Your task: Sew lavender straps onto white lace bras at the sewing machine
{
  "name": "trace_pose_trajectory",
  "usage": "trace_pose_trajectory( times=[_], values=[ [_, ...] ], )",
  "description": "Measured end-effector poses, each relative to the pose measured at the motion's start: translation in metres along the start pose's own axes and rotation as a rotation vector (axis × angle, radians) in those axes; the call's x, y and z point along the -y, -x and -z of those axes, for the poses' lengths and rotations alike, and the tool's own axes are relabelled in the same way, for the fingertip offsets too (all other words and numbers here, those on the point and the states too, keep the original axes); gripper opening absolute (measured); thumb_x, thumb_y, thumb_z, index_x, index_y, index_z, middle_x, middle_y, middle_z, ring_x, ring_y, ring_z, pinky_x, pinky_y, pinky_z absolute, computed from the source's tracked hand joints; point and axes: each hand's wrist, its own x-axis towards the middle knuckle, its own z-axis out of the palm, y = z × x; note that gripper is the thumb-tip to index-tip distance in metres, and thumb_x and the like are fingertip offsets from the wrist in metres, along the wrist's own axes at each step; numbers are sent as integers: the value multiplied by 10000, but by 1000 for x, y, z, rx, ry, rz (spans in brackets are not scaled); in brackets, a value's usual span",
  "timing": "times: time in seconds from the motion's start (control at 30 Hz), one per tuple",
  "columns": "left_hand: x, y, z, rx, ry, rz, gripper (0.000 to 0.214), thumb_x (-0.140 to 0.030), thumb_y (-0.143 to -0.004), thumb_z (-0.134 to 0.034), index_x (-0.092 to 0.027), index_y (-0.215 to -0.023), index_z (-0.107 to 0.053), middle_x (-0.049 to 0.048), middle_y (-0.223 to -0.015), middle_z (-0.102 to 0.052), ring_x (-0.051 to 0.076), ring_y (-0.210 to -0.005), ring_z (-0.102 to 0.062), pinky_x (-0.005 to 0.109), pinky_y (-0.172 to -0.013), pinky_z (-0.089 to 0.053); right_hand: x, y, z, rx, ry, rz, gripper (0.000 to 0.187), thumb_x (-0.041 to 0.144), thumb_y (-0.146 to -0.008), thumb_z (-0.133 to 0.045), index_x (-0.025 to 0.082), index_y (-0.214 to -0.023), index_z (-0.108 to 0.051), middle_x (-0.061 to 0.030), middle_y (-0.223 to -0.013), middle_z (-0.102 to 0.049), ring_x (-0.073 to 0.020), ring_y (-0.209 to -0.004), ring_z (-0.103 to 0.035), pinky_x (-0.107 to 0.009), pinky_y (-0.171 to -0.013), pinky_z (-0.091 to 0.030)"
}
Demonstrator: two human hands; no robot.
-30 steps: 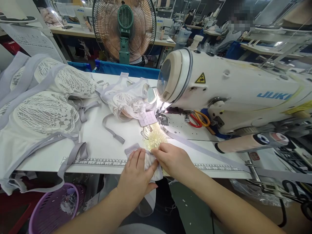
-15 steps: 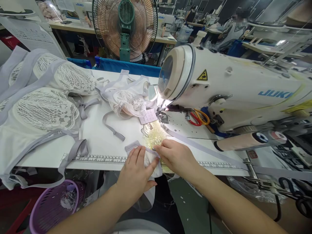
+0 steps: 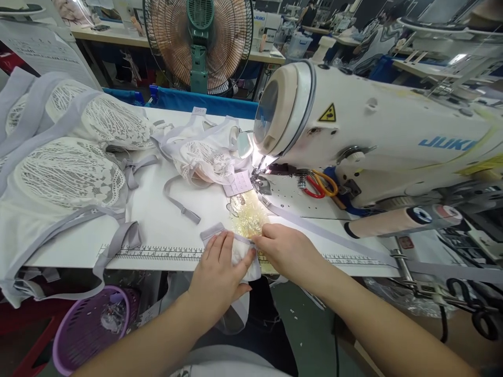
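Note:
My left hand (image 3: 220,267) lies spread on a white garment piece (image 3: 239,254) with a lavender band at the table's front edge, pressing it down. Part of that piece hangs over the edge. At the band's right end, my right hand (image 3: 285,251) is closed in a pinch; a small dark tip shows at its fingers, too small to name. Just beyond is a yellowish patch (image 3: 249,212) with small clear and metal pieces on it. A pink label (image 3: 238,184) lies by the needle area of the sewing machine (image 3: 369,120). A lavender strap (image 3: 326,230) runs to the right.
White lace bras with lavender straps (image 3: 70,173) are heaped at left, another bra (image 3: 200,157) behind the patch. Scissors (image 3: 318,183) and thread spools (image 3: 389,222) lie right. A ruler strip (image 3: 157,254) follows the front edge. A purple basket (image 3: 86,324) stands below; a fan (image 3: 198,47) behind.
The view has shifted slightly. Both hands stay at the garment piece in nearly the same pose, the right one still pinched at the band's end.

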Motion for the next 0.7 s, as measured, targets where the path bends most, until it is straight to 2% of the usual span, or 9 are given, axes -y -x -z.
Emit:
trace_pose_trajectory(
  times=[0.1, 0.27, 0.37, 0.43, 0.7],
  values=[
    [1, 0, -1, -19, 8, -2, 713, -496, -581, -734, -302, -1223, -492, 155, -1276, -469, 350, -1196, -410, 491, -958, -364, -4, 4, 5, -29, -47, 2, 180, 102, -783, -478, 171, -827, -638, -25, -659, -490, -125, -585, -400, -239, -474, -159],
    [1, 1, -2, -49, 0, -16, 697, -486, -599, -727, -306, -1228, -487, 151, -1281, -467, 354, -1187, -413, 498, -932, -381, -14, 14, 7, -228, -161, -88, 261, 187, -875, -393, 164, -931, -646, -20, -644, -489, -113, -557, -430, -217, -471, -216],
    [1, 1, -2, -52, -5, -17, 695, -483, -590, -733, -312, -1220, -493, 147, -1279, -468, 353, -1182, -418, 497, -932, -380, -16, 19, 5, -280, -206, -138, 274, 229, -894, -385, 171, -928, -651, -23, -657, -504, -115, -579, -457, -214, -484, -245],
    [1, 1, -2, -56, -8, -12, 693, -478, -587, -737, -313, -1216, -498, 146, -1274, -472, 353, -1180, -421, 496, -935, -379, -13, 18, 3, -275, -195, -138, 264, 225, -888, -398, 173, -920, -655, -26, -665, -512, -118, -594, -461, -217, -487, -242],
    [0, 1, -2, -47, -30, -17, 711, -488, -593, -727, -313, -1236, -480, 153, -1254, -479, 359, -1185, -422, 498, -941, -383, 9, -4, -5, -106, -71, -65, 188, 140, -801, -468, 184, -850, -644, -25, -694, -530, -131, -621, -434, -241, -479, -158]
  ],
)
